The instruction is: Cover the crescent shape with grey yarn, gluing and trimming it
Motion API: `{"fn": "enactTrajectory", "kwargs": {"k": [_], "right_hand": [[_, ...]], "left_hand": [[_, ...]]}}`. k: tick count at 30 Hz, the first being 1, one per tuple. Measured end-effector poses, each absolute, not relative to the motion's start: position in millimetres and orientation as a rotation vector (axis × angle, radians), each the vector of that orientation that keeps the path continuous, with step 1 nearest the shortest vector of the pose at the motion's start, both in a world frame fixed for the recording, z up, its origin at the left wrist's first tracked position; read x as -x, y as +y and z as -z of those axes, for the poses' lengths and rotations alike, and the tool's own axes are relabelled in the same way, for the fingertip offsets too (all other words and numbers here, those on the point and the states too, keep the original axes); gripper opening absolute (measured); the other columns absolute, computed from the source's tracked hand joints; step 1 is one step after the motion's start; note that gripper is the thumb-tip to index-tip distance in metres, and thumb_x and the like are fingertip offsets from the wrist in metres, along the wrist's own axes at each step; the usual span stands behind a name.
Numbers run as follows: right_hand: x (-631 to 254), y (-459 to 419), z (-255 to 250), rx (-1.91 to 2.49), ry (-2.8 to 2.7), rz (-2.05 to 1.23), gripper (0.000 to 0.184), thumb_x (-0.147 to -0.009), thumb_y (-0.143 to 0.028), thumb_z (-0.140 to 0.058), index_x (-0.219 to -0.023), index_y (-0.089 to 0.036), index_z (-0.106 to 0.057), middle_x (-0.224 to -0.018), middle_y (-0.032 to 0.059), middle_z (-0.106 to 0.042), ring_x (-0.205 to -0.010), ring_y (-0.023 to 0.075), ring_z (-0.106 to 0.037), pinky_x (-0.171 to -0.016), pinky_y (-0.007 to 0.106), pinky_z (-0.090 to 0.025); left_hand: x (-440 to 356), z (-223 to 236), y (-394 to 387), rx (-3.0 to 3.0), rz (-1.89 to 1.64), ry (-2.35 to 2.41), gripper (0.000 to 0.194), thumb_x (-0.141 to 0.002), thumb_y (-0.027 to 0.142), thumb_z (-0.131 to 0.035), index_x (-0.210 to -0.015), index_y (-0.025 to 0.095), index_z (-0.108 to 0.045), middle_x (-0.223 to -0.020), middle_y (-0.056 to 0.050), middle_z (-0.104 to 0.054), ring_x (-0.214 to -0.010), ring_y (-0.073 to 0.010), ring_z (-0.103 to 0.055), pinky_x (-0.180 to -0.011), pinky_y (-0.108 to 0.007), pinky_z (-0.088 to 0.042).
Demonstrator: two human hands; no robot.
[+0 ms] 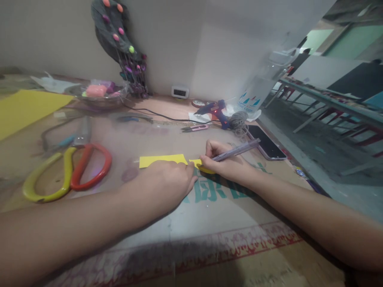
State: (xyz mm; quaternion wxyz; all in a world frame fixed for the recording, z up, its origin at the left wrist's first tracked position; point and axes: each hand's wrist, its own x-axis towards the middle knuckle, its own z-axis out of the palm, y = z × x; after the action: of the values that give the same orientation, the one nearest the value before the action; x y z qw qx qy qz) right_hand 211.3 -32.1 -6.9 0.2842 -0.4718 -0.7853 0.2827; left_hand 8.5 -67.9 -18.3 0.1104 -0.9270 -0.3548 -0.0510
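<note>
My left hand (pixel 166 179) lies over a yellow paper strip (pixel 158 160), its fingers bent together and holding the strip against the table; the fingertips are partly hidden. Close to its right, my right hand (pixel 223 159) is closed around a greyish-purple pen (pixel 237 150) that slants up to the right. The pen's tip is hidden by the fingers. Beneath my right hand, a small yellow paper piece (pixel 207 170) shows, partly covered. Whether it joins the strip I cannot tell.
Large scissors (pixel 72 167) with yellow and red handles lie left. Beyond my hands are pink thread snips (pixel 196 128), a blue glue gun (pixel 220 113) with a cord, grey string (pixel 238 122), a phone (pixel 266 142) and a clear bottle (pixel 259 87). A yellow sheet (pixel 26 109) lies far left.
</note>
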Motion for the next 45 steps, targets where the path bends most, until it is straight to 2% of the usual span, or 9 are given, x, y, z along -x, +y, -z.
{"fn": "enactTrajectory", "kwargs": {"k": [11, 19, 25, 40, 45], "right_hand": [[-210.2, -30.2, 5.9, 1.336, -2.093, -0.73, 0.024, -0.076, -0.021, -0.056, -0.064, -0.022, -0.036, -0.055, -0.0075, -0.039, -0.05, 0.0083, -0.034, -0.048, 0.024, -0.027], [-209.7, -30.3, 6.0, 1.314, -2.085, -0.729, 0.022, -0.079, -0.026, -0.055, -0.066, -0.022, -0.038, -0.058, -0.0068, -0.042, -0.052, 0.0088, -0.036, -0.05, 0.024, -0.029], [-211.4, -27.9, 9.8, 1.277, -2.031, -0.674, 0.023, -0.078, -0.03, -0.055, -0.065, -0.023, -0.038, -0.058, -0.0071, -0.039, -0.052, 0.0091, -0.034, -0.049, 0.024, -0.028], [-210.2, -27.2, 10.3, 1.343, -2.047, -0.685, 0.021, -0.076, -0.026, -0.054, -0.065, -0.023, -0.037, -0.056, -0.0074, -0.039, -0.051, 0.0096, -0.035, -0.049, 0.024, -0.028], [-210.4, -25.3, 12.4, 1.301, -2.053, -0.651, 0.022, -0.079, -0.028, -0.055, -0.066, -0.023, -0.037, -0.057, -0.0074, -0.039, -0.051, 0.0094, -0.034, -0.05, 0.024, -0.028]], "left_hand": [[-10.0, 19.4, -66.8, 2.638, 0.097, -1.009, 0.03, -0.098, 0.031, -0.041, -0.102, 0.012, -0.064, -0.07, -0.007, -0.066, -0.054, -0.0194, -0.062, -0.049, -0.03, -0.04], [-8.2, 22.7, -65.4, 2.662, 0.118, -0.964, 0.028, -0.097, 0.028, -0.043, -0.108, 0.012, -0.063, -0.072, -0.007, -0.068, -0.055, -0.0184, -0.062, -0.051, -0.028, -0.04], [-9.1, 19.5, -66.0, 2.661, 0.109, -0.976, 0.028, -0.096, 0.028, -0.044, -0.108, 0.01, -0.063, -0.07, -0.007, -0.067, -0.052, -0.0173, -0.06, -0.05, -0.027, -0.04], [-9.5, 15.8, -68.8, 2.72, 0.184, -1.029, 0.027, -0.096, 0.028, -0.044, -0.1, 0.011, -0.065, -0.067, -0.007, -0.065, -0.053, -0.0171, -0.06, -0.055, -0.028, -0.045], [-9.0, 16.3, -68.2, 2.716, 0.174, -1.037, 0.025, -0.095, 0.027, -0.046, -0.1, 0.012, -0.064, -0.067, -0.007, -0.065, -0.053, -0.0166, -0.06, -0.056, -0.028, -0.046]]}}
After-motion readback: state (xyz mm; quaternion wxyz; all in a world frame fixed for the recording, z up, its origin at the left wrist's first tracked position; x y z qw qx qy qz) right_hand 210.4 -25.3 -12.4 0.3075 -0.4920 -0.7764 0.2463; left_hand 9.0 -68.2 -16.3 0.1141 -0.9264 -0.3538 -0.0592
